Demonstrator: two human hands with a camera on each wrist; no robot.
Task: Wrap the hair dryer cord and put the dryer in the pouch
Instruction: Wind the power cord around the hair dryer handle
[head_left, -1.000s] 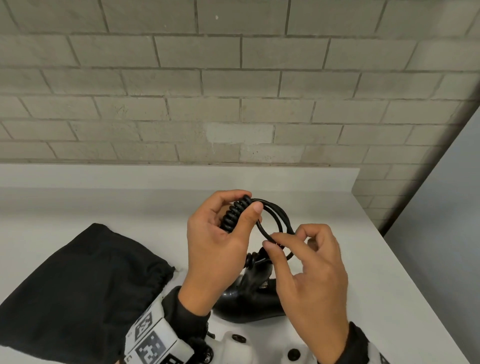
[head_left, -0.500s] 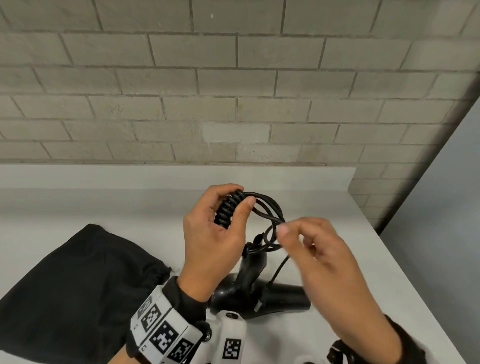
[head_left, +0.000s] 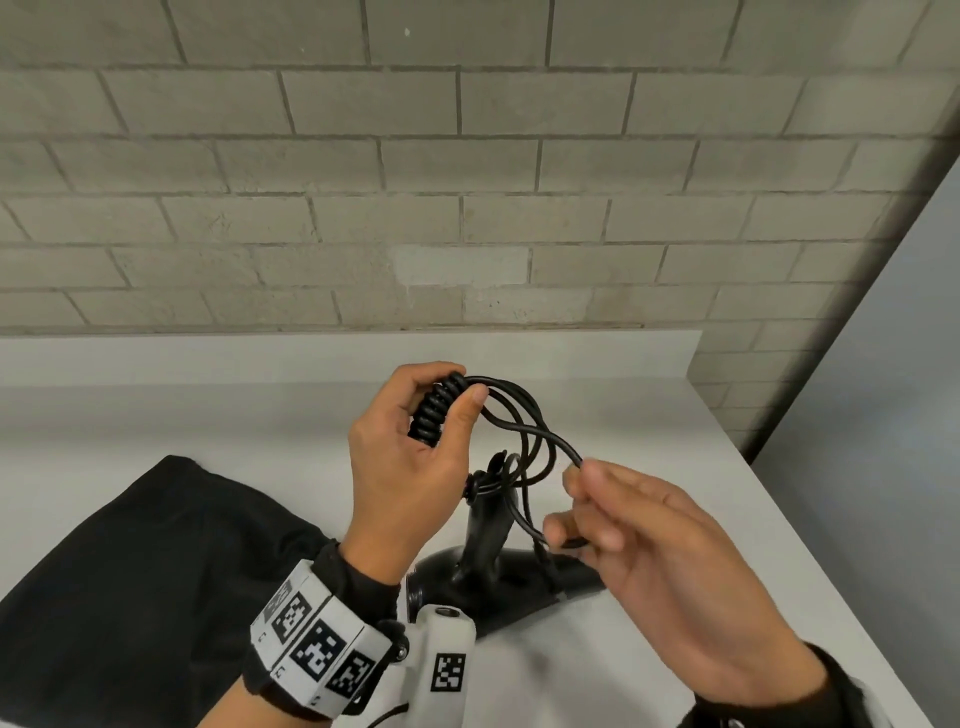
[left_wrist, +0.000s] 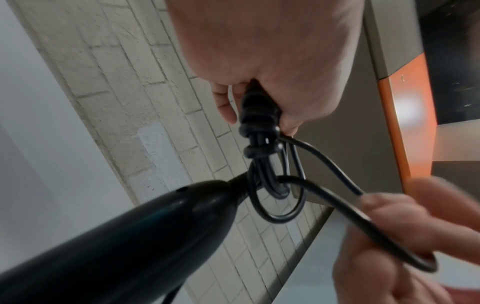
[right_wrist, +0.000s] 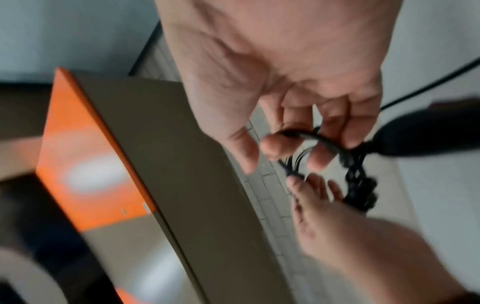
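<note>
My left hand (head_left: 410, 447) grips the wound bundle of black cord (head_left: 434, 410) above the white table (head_left: 675, 467). Loose loops of cord (head_left: 524, 431) run from the bundle to my right hand (head_left: 649, 530), which pinches the free strand between thumb and fingers. The black hair dryer (head_left: 488, 566) lies on the table under both hands with its handle pointing up; its handle end (left_wrist: 130, 226) fills the left wrist view, with the cord (left_wrist: 324, 195) looped at its tip. The black fabric pouch (head_left: 135, 571) lies flat at the left. The right wrist view is blurred; fingers (right_wrist: 319, 156) hold cord (right_wrist: 306, 135).
A grey brick wall (head_left: 467, 182) rises behind the table's raised back edge. The table's right edge (head_left: 831, 587) runs diagonally beside my right forearm, with grey floor beyond. A marker-tagged band (head_left: 317, 644) sits on my left wrist. An orange-and-tan panel (right_wrist: 98, 164) shows in the wrist views.
My right hand has drawn the free cord strand out to the right and downward, away from the bundle. My left hand keeps its grip on the bundle, nearly in place.
</note>
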